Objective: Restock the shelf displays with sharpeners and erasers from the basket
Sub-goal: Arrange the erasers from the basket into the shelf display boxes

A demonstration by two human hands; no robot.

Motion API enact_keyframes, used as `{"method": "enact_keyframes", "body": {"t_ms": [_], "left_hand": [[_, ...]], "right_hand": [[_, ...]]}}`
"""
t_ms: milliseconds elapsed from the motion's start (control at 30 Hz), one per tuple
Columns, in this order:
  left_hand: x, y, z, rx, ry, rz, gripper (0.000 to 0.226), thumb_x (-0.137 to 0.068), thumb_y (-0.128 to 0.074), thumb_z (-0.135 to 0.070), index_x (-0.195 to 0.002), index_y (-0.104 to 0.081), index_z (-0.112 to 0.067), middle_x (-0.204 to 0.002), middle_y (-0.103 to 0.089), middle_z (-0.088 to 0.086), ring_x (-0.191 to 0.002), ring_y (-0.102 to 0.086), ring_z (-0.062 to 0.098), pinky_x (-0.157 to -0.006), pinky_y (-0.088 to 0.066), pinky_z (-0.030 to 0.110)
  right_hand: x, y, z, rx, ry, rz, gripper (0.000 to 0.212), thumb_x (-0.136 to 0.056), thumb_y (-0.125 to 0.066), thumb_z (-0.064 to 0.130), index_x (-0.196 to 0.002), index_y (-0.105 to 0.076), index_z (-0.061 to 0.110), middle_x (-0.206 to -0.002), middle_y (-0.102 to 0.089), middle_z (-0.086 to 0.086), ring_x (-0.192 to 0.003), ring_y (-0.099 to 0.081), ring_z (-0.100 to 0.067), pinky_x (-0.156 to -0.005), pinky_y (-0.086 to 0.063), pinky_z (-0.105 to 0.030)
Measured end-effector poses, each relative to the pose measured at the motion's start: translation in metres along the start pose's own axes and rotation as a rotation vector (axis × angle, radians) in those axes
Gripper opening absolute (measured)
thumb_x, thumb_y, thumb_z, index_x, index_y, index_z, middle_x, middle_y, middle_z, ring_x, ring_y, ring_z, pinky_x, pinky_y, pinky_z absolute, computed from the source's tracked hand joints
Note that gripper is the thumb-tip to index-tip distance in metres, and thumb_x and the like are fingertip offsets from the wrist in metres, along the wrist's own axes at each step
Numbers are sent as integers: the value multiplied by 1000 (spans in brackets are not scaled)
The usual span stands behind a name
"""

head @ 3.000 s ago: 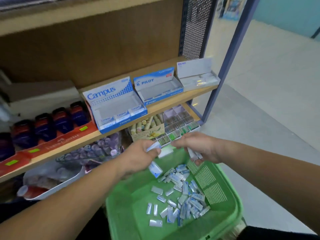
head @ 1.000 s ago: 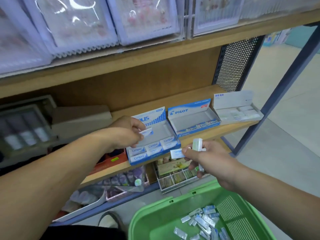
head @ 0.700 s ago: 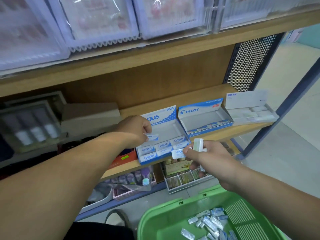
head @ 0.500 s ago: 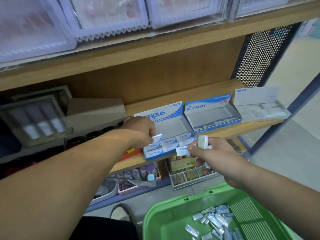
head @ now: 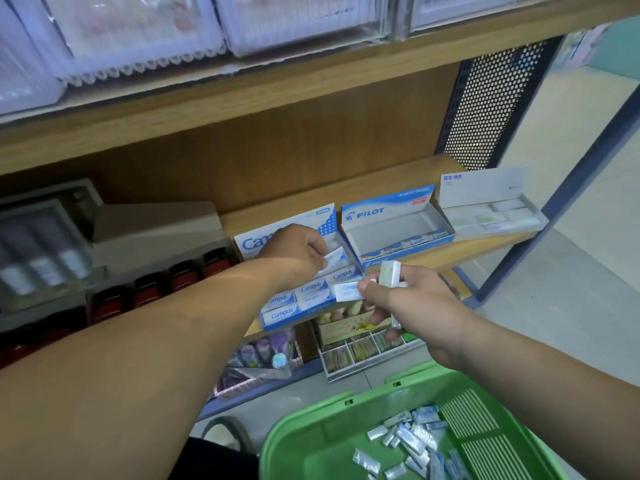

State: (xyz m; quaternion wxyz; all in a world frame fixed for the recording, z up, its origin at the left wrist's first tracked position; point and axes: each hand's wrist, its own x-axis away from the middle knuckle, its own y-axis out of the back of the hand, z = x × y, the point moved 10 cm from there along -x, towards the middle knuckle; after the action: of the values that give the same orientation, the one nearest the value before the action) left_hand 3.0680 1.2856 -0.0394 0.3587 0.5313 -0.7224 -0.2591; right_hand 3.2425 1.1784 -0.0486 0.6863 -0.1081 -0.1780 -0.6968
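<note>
My left hand (head: 294, 252) pinches a white and blue Campus eraser (head: 335, 258) inside the open Campus display box (head: 287, 311) on the middle shelf. A few Campus erasers line the box's front. My right hand (head: 412, 306) hovers just in front of the shelf edge and grips several erasers: one Campus eraser (head: 348, 292) sticks out to the left, a pale one (head: 389, 273) stands upright. The green basket (head: 311, 441) sits below with several wrapped erasers (head: 408, 441) in it.
An open Pilot box (head: 398, 233) holds a front row of erasers; a white box (head: 491, 209) stands to its right. Dark ink bottles (head: 180, 278) and grey boxes sit at left. The shelf below holds a compartment tray (head: 363, 348). A blue upright (head: 554, 202) bounds the shelf.
Both hands rose from the basket to the shelf with erasers. In the last second my left hand moved its eraser down into the Campus box; my right hand held steady.
</note>
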Motion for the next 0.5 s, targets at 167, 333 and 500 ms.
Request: {"method": "enact_keyframes", "body": {"t_ms": [167,333,500], "left_hand": [[-8,-14,3,61,45,-2,11,-93,-75,-25,-104,-76,-26,-93,-70,-13,-89,-65,4,-72,-46,18],[-6,-21,-5,-75,46,50,11,-97,-68,-25,-103,-77,-26,-108,-70,-11,-106,-64,13,-94,-49,26],[13,-16,-44,110,-78,147,13,-95,-62,-27,-96,-76,-29,-92,-73,-15,-85,-69,8,-75,-58,28]], "right_hand": [[1,-3,3,16,0,20,16,-94,-72,26,-104,-69,14,-83,-71,-3,-65,-65,-14,-53,-48,-30],[0,0,6,82,47,33,13,-93,-73,22,-103,-69,13,-68,-68,3,-62,-62,-13,-57,-50,-33],[-5,12,5,12,59,13,12,-93,-74,22,-102,-72,14,-70,-63,0,-61,-58,-15,-56,-49,-33]]}}
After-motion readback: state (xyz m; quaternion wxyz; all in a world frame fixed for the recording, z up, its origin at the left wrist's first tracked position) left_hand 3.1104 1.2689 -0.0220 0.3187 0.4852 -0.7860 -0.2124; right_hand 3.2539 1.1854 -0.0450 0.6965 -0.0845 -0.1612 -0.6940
